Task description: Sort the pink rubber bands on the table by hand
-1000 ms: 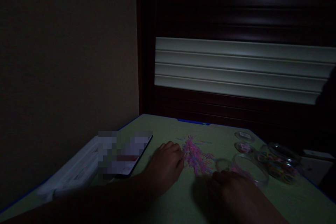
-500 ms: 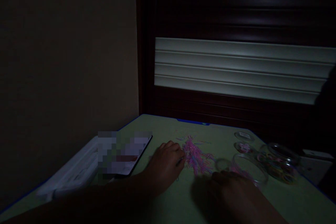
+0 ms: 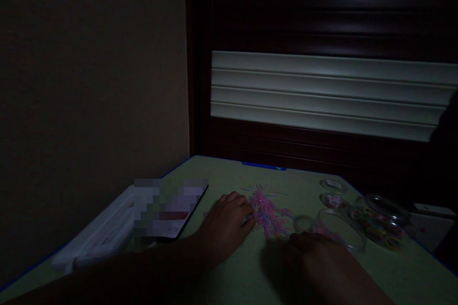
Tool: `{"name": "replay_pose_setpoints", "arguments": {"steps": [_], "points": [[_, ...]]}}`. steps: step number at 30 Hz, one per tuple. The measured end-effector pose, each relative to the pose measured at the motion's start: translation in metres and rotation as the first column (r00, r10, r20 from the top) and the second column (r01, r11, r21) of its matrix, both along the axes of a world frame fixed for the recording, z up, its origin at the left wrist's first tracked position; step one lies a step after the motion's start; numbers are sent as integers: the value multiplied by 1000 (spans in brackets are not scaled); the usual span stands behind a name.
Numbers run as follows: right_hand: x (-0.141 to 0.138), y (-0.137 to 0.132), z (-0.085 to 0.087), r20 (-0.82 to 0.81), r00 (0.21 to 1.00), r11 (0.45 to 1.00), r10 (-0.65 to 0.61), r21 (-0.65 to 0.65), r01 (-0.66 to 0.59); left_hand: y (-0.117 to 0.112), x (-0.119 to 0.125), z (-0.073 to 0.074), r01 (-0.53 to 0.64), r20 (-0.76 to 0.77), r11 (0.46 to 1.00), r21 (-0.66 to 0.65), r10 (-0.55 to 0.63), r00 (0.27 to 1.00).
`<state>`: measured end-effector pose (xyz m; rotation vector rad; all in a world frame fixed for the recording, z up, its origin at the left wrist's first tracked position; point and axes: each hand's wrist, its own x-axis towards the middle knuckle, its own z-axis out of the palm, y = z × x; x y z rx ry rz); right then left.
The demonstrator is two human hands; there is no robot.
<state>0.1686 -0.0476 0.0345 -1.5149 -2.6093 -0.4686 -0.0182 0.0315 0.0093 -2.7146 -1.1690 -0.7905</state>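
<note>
Beige wall (image 3: 89, 81) fills the left of the view and meets a dark wooden frame (image 3: 198, 57) at the corner of a pale green worktop (image 3: 229, 176) edged in blue. On the worktop's left side lies a white plastic case (image 3: 100, 231), dim and partly cut off by the person's left forearm. Just right of it sits a black-edged tablet or phone (image 3: 171, 209); its face is pixelated, so nothing on it can be read.

The left hand (image 3: 225, 228) rests beside the pile of pink rubber bands (image 3: 268, 212), its fingers curled together around a small pale bit at the tips, too small to make out. The pile lies loosely in the middle of the worktop, with a few stray strands around it and some blue among the pink. The right hand (image 3: 315, 267) lies in deep shadow just below the pile, fingers curled; whether it holds anything cannot be told.

Beside that hand stand a small clear ring (image 3: 303, 223) and a clear round tub (image 3: 339, 228) with pink inside. Farther right are two round lids (image 3: 332, 186), one bearing a label too small to read, and a glass jar of multicoloured bands (image 3: 381, 228). A white slatted panel (image 3: 322, 90) crosses the dark backdrop.
</note>
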Motion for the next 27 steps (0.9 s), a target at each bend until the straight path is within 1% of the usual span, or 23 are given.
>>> {"name": "replay_pose_setpoints", "arguments": {"steps": [5,12,18,27], "points": [[1,-1,1,4,1000,1000,8,22,-8,1,0,0,-17,21,1000,-18,18,1000],[4,1,-6,-22,999,999,23,37,-22,4,0,-2,-43,40,998,-41,45,998],[2,2,-5,4,1000,998,30,60,-30,3,0,0,-49,29,998,-46,51,998],[1,1,-3,4,1000,1000,8,6,-8,4,0,-1,-56,34,997,-45,57,998]]}}
